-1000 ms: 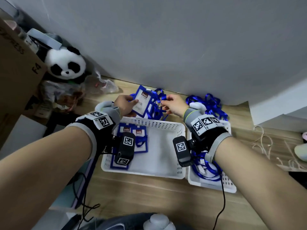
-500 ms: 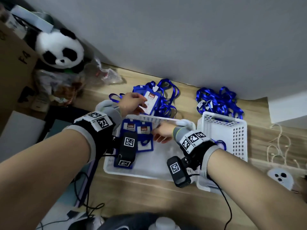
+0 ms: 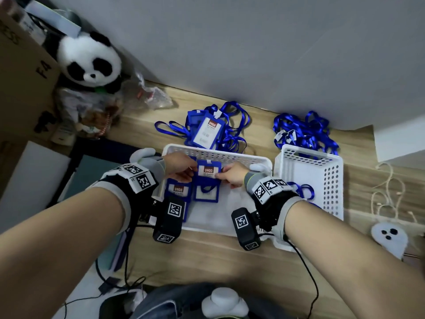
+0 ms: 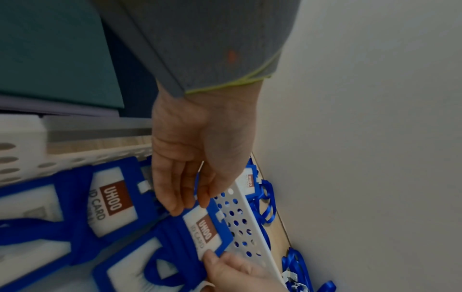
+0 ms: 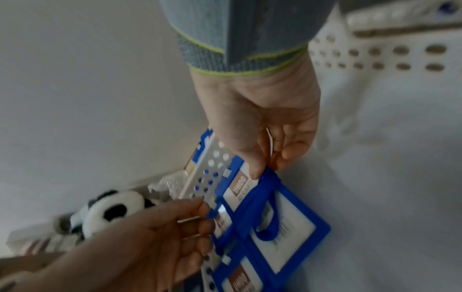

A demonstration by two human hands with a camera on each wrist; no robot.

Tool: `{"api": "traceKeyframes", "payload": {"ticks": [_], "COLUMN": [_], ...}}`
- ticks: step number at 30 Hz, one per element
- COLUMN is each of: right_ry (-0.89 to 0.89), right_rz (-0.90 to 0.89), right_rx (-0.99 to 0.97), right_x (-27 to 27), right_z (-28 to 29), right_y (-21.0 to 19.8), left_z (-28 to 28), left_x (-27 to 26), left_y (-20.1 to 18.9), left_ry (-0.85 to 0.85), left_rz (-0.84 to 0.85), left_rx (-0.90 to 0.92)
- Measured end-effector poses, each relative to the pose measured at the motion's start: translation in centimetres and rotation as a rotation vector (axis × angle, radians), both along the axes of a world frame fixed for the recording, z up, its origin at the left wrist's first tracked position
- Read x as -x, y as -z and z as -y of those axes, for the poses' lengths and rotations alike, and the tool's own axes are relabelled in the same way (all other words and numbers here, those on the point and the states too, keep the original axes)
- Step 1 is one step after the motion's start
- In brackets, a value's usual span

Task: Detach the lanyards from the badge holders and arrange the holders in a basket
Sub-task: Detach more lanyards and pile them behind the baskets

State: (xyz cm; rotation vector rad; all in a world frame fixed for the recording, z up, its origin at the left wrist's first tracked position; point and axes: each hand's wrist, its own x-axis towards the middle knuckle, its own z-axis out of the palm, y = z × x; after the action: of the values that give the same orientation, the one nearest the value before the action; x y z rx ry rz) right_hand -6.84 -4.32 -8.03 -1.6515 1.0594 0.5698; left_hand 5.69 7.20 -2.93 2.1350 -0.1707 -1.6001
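Observation:
A blue badge holder (image 3: 208,172) with a white UHOO card lies low in the left white basket (image 3: 262,161), over another holder (image 3: 205,193). My left hand (image 3: 181,169) pinches its left top corner and my right hand (image 3: 230,174) pinches its right edge. In the left wrist view my left fingertips (image 4: 175,207) close on the holder (image 4: 207,229), with my right hand (image 4: 232,268) at its far edge. From the right wrist, my right hand (image 5: 265,168) nips the holder (image 5: 240,187) near my left hand (image 5: 175,227). A third holder (image 3: 178,189) lies beside them.
Behind the basket lie holders with lanyards attached (image 3: 207,132). Further right along the wall sits a heap of loose blue lanyards (image 3: 303,132). The right basket (image 3: 331,180) has lanyards (image 3: 303,189) inside. A plush panda (image 3: 89,63) and a cardboard box (image 3: 25,72) stand at the left.
Both hands were at the pile behind the basket a second ago. The right hand dropped into the basket first, then the left brought the holder down; now both hold it inside.

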Motion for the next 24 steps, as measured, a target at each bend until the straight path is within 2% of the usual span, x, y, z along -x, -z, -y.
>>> {"api": "traceKeyframes", "payload": {"ticks": [3, 5, 10, 12, 15, 22, 24], "right_ry": [0.189, 0.32, 0.497, 0.492, 0.382, 0.139, 0.158], "right_rz": [0.102, 0.217, 0.39, 0.447, 0.475, 0.376, 0.372], "right_rx": [-0.143, -0.197, -0.096, -0.061, -0.008, 0.226, 0.233], "right_x": [1.1, 2.3, 5.2, 6.5, 8.1, 9.8, 10.1], "right_z": [1.3, 1.9, 3.2, 3.4, 3.2, 2.6, 2.7], "right_y": [-1.8, -3.5, -6.9, -7.8, -8.6, -8.9, -9.0], "left_z": [1.0, 2.0, 3.8, 4.2, 4.5, 4.9, 4.8], "left_x": [0.7, 1.9, 4.8, 5.7, 6.8, 8.7, 8.9], "left_y": [-0.7, -1.4, -3.8, -4.4, -5.1, -5.4, -5.5], "left_ry": [0.048, 0.067, 0.03, -0.013, 0.002, 0.145, 0.148], "left_rz": [0.11, 0.111, 0.077, 0.089, 0.108, 0.169, 0.183], "left_rx": [0.03, 0.088, 0.244, 0.294, 0.314, 0.336, 0.335]}}
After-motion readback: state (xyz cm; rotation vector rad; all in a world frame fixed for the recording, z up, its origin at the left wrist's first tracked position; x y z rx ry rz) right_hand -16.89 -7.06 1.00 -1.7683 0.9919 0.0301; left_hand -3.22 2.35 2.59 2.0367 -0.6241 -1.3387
